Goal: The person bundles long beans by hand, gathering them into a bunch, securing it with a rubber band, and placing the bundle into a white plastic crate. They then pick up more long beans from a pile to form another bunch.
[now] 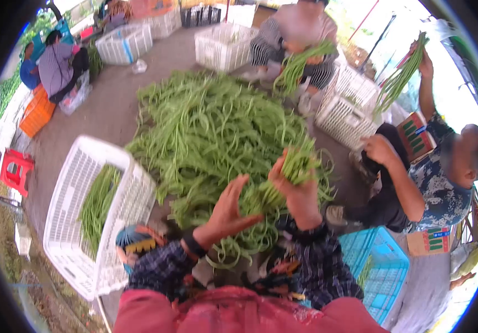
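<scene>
A big heap of long green beans (211, 127) covers the ground in front of me. My right hand (300, 188) is closed around a bundle of long beans (275, 194), whose ends stick up above the fist while the rest hangs to the left over the heap. My left hand (229, 211) is held beside that bundle, thumb and fingers spread apart, with nothing in its grasp. A dark band circles the left wrist. To my left, a white plastic crate (64, 222) holds more long beans (100, 205).
A blue crate (397, 261) stands at my right. Two people sit across and right, each holding beans; a white crate (341, 125) is between them. More white crates (216, 53) line the back. A red stool (16, 169) and orange crate (36, 114) are far left.
</scene>
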The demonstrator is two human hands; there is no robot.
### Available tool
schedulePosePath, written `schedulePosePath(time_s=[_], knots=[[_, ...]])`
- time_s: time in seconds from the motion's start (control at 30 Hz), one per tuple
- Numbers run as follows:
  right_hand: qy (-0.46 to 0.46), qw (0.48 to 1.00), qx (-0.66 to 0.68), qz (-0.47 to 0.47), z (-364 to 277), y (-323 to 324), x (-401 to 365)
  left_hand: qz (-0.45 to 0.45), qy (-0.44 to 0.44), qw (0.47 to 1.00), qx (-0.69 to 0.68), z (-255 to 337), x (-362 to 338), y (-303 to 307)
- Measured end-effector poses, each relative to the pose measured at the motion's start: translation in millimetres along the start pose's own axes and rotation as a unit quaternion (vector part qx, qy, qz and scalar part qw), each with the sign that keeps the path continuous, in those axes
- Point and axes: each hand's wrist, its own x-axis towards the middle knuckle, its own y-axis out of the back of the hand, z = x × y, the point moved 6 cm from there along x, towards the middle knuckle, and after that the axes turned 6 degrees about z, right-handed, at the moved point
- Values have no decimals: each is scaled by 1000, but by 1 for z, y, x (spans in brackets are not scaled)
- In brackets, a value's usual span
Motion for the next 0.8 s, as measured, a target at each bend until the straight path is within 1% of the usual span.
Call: schedulePosePath(time_s=[0.07, 0.1, 0.13, 0.17, 0.23, 0.27, 0.3, 0.33, 0.37, 0.4, 0.43, 0.5, 0.57, 0.6, 0.73, 0.8], knots=[[63, 987, -150, -8, -4, -1, 2, 4, 14, 1000, 13, 4, 2, -5], [32, 988, -150, -5, -1, -1, 0, 18, 15, 999, 27, 3, 1, -9], [53, 982, -180, -3, -5, -4, 2, 36, 8, 998, 44, 3, 3, -12], [81, 975, -208, -5, -7, -8, 3, 38, 23, 998, 46, 1, 4, -15], [78, 980, -179, -24, 7, -9, 3, 85, -3, 994, 72, 6, 11, -17], [85, 984, -150, -40, 10, -13, 5, 94, 2, 993, 77, 7, 14, -21], [76, 973, -206, -67, 9, -18, 2, 105, -22, 994, -9, 10, 17, -25], [92, 960, -258, -55, 11, -15, 1, 122, -47, 988, -84, 10, 20, -21], [109, 945, -305, -51, 15, -13, 0, 164, -39, 978, -125, 0, 16, -27], [77, 967, -241, -43, 17, -16, 0, 207, -36, 964, -161, -9, 11, -33], [39, 982, -180, -33, 19, -18, -1, 222, -33, 962, -157, -9, 10, -31], [3, 997, -43, -62, 21, -15, 0, 254, -22, 956, -145, -7, 7, -25], [-7, 997, -11, -78, 16, -12, 3, 200, 25, 972, -118, -5, 8, -30], [-6, 997, 17, -73, 12, -11, 4, 210, 27, 971, -115, -6, 6, -29], [-12, 997, 45, -68, 5, -18, 0, 222, 4, 969, -108, -2, 7, -20], [23, 996, 16, -79, 0, -24, -7, 158, 39, 966, -201, 1, 9, -21]])
